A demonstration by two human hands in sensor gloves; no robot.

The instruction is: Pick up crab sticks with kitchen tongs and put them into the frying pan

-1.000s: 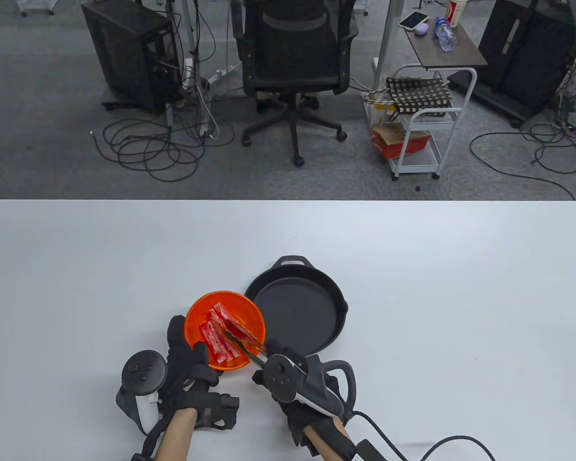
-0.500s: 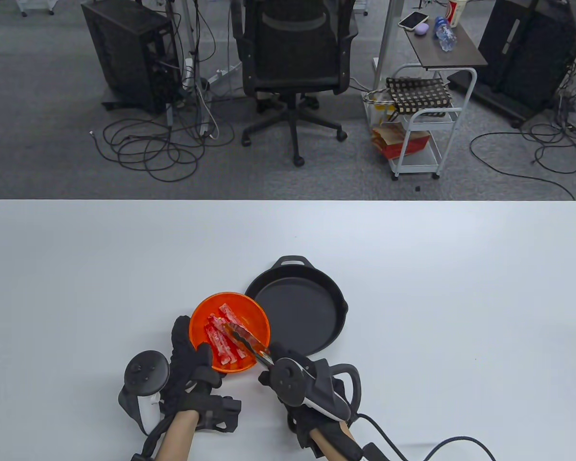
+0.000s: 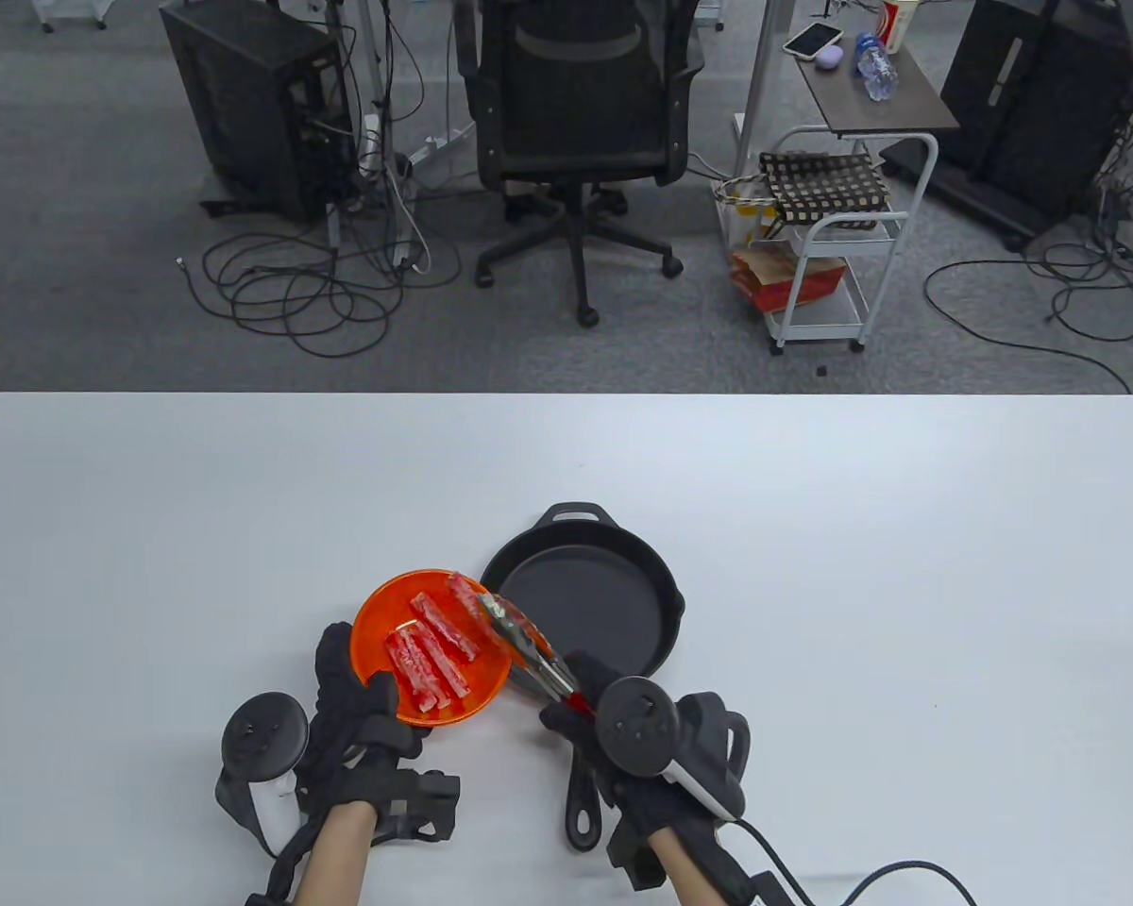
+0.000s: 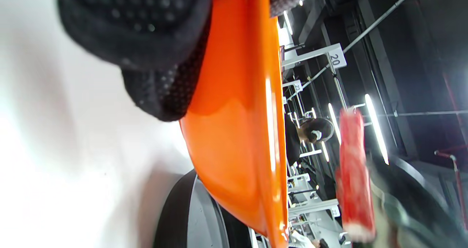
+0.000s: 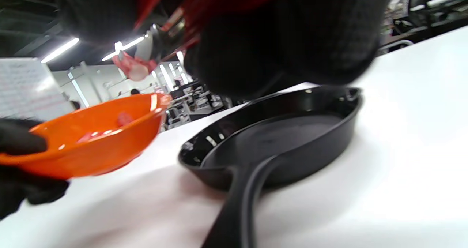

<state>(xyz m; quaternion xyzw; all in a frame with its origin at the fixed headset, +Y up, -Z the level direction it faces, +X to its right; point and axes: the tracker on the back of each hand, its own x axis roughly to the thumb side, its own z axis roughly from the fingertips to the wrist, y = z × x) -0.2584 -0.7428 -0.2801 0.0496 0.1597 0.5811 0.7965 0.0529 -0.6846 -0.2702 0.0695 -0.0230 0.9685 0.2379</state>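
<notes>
My left hand (image 3: 359, 694) grips the near-left rim of the orange bowl (image 3: 378, 628), thumb over the edge; its fingers (image 4: 146, 28) wrap the bowl (image 4: 237, 131) in the left wrist view. Three crab sticks (image 3: 430, 656) lie in the bowl. My right hand (image 3: 581, 684) holds the metal tongs (image 3: 524, 642). The tong tips pinch one red crab stick (image 3: 463, 587) above the bowl's far-right rim, beside the pan. That stick (image 4: 353, 175) hangs lifted clear of the bowl. The black frying pan (image 3: 623, 566) holds nothing, with its handle (image 3: 587, 802) under my right hand.
The pan (image 5: 278, 138) and the bowl (image 5: 91, 142) stand almost rim to rim on the white table (image 3: 906, 585). An office chair (image 3: 581, 123) and a small cart (image 3: 831, 236) stand on the floor beyond the far edge.
The tongs have lifted one crab stick out of the bowl and moved it up and right toward the pan. My right hand shifted right. My left hand moved the bowl slightly left.
</notes>
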